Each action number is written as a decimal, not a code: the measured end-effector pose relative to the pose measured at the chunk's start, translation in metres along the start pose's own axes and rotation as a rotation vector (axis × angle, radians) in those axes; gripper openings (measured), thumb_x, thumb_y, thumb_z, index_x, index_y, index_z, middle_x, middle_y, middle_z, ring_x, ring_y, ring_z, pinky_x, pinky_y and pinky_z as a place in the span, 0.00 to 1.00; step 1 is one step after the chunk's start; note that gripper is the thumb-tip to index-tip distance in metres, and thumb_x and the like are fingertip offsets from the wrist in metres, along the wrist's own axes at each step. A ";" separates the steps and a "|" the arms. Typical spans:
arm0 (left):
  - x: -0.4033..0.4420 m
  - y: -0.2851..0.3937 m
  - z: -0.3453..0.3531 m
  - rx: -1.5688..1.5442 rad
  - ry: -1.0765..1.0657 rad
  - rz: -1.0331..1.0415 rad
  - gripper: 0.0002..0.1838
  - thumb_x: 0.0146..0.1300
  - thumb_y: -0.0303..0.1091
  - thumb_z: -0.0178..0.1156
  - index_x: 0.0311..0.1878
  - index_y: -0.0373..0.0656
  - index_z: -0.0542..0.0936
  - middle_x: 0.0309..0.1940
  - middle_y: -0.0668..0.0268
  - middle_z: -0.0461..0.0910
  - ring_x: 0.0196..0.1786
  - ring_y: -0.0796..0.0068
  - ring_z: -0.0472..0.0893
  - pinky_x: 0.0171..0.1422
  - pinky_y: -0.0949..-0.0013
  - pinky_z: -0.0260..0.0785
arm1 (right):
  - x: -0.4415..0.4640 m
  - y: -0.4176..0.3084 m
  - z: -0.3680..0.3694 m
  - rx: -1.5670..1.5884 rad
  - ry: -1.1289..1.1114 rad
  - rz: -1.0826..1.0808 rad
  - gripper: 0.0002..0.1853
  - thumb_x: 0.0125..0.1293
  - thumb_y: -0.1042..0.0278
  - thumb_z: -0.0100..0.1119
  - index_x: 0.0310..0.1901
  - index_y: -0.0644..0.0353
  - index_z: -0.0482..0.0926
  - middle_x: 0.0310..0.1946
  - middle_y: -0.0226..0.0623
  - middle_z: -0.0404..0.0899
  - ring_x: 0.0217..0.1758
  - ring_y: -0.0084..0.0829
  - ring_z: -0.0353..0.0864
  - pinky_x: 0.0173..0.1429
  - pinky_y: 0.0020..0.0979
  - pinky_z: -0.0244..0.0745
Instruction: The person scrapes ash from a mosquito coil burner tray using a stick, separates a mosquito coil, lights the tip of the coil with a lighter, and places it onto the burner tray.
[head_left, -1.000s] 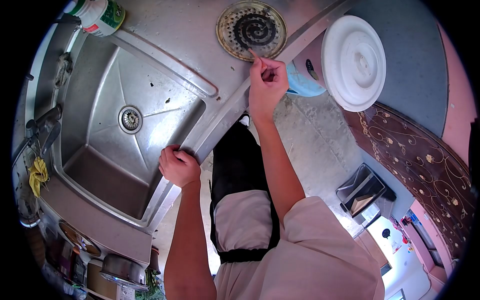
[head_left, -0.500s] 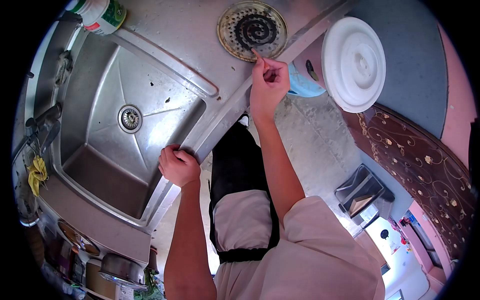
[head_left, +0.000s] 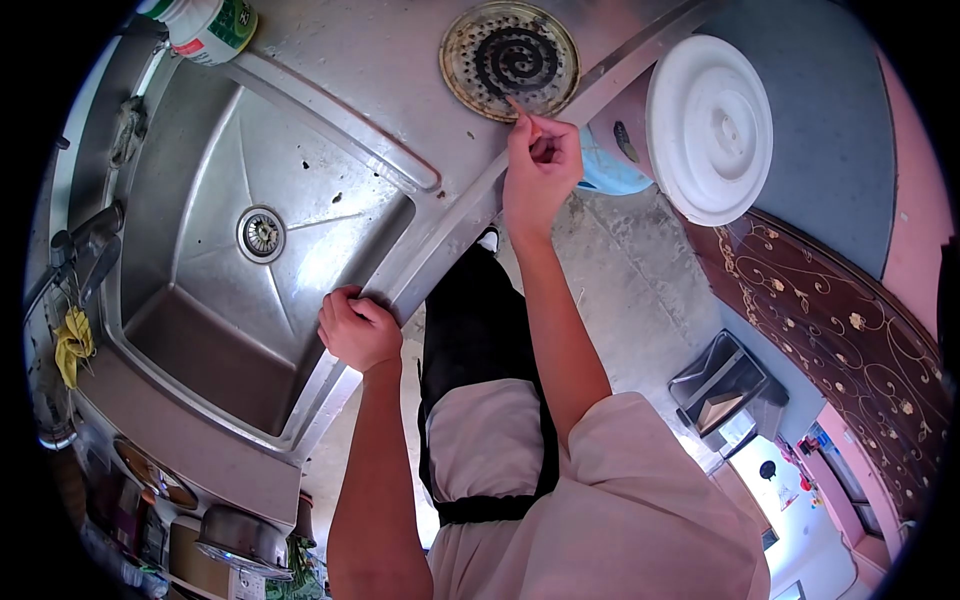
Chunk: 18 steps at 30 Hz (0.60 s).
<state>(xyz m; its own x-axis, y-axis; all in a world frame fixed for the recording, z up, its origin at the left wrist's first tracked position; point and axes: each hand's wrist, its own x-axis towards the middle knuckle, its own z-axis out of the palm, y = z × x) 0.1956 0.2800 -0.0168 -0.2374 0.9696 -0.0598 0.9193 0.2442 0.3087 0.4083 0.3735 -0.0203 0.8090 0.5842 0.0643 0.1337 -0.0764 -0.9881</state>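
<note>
Right hand (head_left: 543,165): closed in a pinch, thumb and bent fingers gripping a thin reddish stick (head_left: 516,107) just beyond the worktop's front edge.
Stick: its bare end points away from the person and overlaps the near side of the tray in this view, close to the outer end of the spiral; whether it touches cannot be told.
Mosquito coil (head_left: 519,62): a black spiral on a round metal tray (head_left: 455,62), to the right of the sink.
Tray: on the steel worktop (head_left: 400,80), near its front edge, its floor dotted with dark holes or studs, its rim stained brownish.
Left hand (head_left: 361,330): fingers curled over the sink's front rim (head_left: 335,372), holding that edge, well apart from the tray; fingertips hidden.
Sink (head_left: 190,335): a steel basin with a round drain strainer (head_left: 262,235) and a few dark specks on its floor.
Bottle (head_left: 212,30): white with a green and red label, behind the sink's far corner, partly cut off.
Yellow cloth (head_left: 73,345): hanging left of the basin, below the faucet (head_left: 95,235).
Bucket (head_left: 608,168): partly light blue, beside the worktop and right of the right hand, under a white round lid (head_left: 710,130).
Curtain (head_left: 810,320): brown with pale scrolling flowers, at far right.
</note>
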 end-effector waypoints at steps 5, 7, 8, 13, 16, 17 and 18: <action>0.000 0.000 0.000 0.003 0.000 0.001 0.09 0.54 0.33 0.44 0.30 0.44 0.75 0.31 0.64 0.76 0.38 0.58 0.74 0.45 0.57 0.62 | -0.001 0.001 0.001 0.012 -0.001 -0.008 0.05 0.58 0.78 0.62 0.32 0.65 0.75 0.21 0.21 0.69 0.22 0.11 0.57 0.26 0.16 0.54; 0.000 -0.001 0.000 0.000 0.001 0.003 0.09 0.54 0.33 0.44 0.30 0.44 0.75 0.31 0.64 0.76 0.38 0.58 0.74 0.44 0.57 0.62 | -0.001 -0.002 0.002 0.000 -0.009 -0.005 0.05 0.58 0.78 0.62 0.32 0.65 0.75 0.21 0.21 0.69 0.21 0.11 0.56 0.26 0.16 0.54; 0.000 0.000 0.000 0.000 0.001 0.003 0.09 0.54 0.33 0.44 0.30 0.44 0.75 0.31 0.64 0.76 0.38 0.58 0.74 0.44 0.57 0.62 | 0.000 -0.001 0.002 0.000 -0.010 -0.005 0.05 0.58 0.78 0.62 0.32 0.65 0.75 0.21 0.21 0.69 0.21 0.11 0.56 0.26 0.16 0.54; 0.000 0.001 -0.001 0.009 -0.006 -0.003 0.09 0.53 0.33 0.44 0.30 0.44 0.75 0.31 0.64 0.76 0.38 0.58 0.74 0.44 0.57 0.62 | 0.000 -0.001 0.001 -0.011 -0.016 -0.005 0.04 0.58 0.78 0.62 0.32 0.64 0.76 0.21 0.21 0.68 0.21 0.11 0.56 0.25 0.16 0.54; 0.000 -0.002 0.001 0.003 -0.004 -0.002 0.09 0.53 0.32 0.44 0.31 0.44 0.75 0.31 0.64 0.76 0.38 0.58 0.74 0.45 0.57 0.62 | 0.000 -0.002 0.001 -0.031 -0.056 -0.017 0.04 0.61 0.77 0.60 0.34 0.64 0.74 0.22 0.20 0.67 0.22 0.09 0.58 0.26 0.14 0.55; 0.000 -0.001 0.000 0.004 -0.004 -0.002 0.09 0.53 0.32 0.44 0.31 0.44 0.75 0.31 0.64 0.76 0.38 0.58 0.74 0.45 0.57 0.62 | 0.000 -0.001 0.001 -0.031 -0.056 -0.016 0.04 0.61 0.77 0.60 0.34 0.64 0.74 0.22 0.20 0.67 0.22 0.09 0.58 0.26 0.14 0.55; 0.000 -0.001 0.000 0.003 -0.004 -0.002 0.09 0.53 0.32 0.44 0.31 0.44 0.75 0.31 0.64 0.76 0.38 0.58 0.74 0.45 0.57 0.62 | -0.001 -0.001 0.001 -0.033 -0.055 -0.018 0.04 0.61 0.77 0.60 0.34 0.64 0.74 0.22 0.20 0.66 0.22 0.09 0.58 0.26 0.14 0.55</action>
<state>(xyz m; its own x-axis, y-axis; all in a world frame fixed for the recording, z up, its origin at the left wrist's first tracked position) 0.1949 0.2799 -0.0171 -0.2384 0.9690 -0.0643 0.9197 0.2466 0.3054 0.4074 0.3738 -0.0194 0.7740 0.6289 0.0735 0.1677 -0.0917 -0.9816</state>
